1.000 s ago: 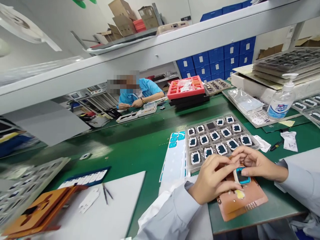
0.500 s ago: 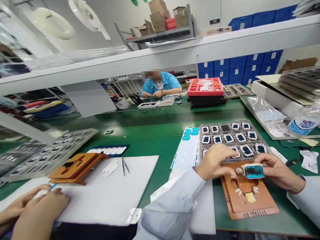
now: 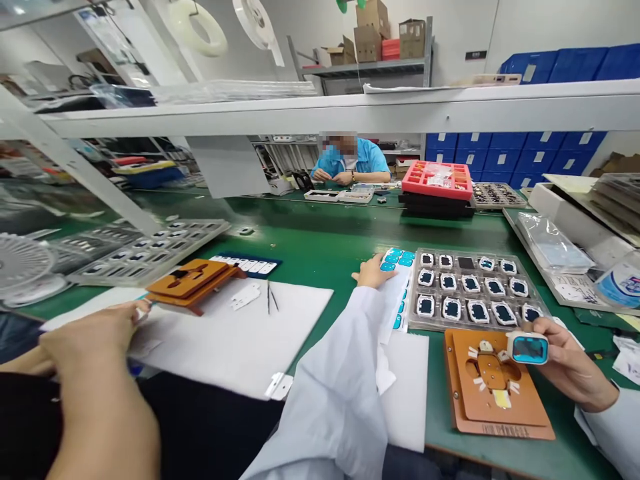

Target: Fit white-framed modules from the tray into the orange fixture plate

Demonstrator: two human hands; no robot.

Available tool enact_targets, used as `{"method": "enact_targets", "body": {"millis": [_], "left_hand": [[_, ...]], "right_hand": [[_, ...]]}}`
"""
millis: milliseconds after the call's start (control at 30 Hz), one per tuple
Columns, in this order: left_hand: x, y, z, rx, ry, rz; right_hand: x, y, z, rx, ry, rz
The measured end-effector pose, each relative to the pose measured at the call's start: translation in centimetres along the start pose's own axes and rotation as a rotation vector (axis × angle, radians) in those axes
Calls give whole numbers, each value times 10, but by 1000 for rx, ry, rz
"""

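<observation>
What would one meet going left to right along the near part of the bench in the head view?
Co-worker's hand → orange fixture → tweezers → left hand on the sticker sheet → parts tray → brown jig → right hand holding the blue-faced watch case.

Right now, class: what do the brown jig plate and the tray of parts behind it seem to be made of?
Jig plate: looks like matte brown phenolic or fibreboard, judging by its dull, opaque surface with cut-out pockets; uncertain.
Tray: probably thin moulded plastic, greyish and slightly glossy, with formed pockets and a translucent edge.
</observation>
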State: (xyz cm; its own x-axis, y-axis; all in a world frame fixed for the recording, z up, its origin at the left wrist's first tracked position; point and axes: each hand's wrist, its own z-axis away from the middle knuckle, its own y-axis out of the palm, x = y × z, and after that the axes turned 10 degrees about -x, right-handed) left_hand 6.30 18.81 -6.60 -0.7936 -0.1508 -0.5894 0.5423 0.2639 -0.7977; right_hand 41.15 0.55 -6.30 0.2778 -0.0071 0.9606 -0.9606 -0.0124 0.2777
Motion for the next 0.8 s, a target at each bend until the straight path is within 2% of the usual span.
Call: {"method": "enact_targets", "body": {"millis": [233, 367, 567, 800], "left_hand": [[-2, -4, -5, -22, 96, -5], [-3, -5, -4, -48, 121, 4], [-4, -3, -4, -117, 109, 34], [-3, -2, -5, -94, 41, 15]], "right_hand": [[0, 1, 1, 12, 40, -33], [-3, -2, 1, 36, 17, -63], [0, -4, 1, 33, 59, -19], [0, 2, 7, -57, 65, -55]]}}
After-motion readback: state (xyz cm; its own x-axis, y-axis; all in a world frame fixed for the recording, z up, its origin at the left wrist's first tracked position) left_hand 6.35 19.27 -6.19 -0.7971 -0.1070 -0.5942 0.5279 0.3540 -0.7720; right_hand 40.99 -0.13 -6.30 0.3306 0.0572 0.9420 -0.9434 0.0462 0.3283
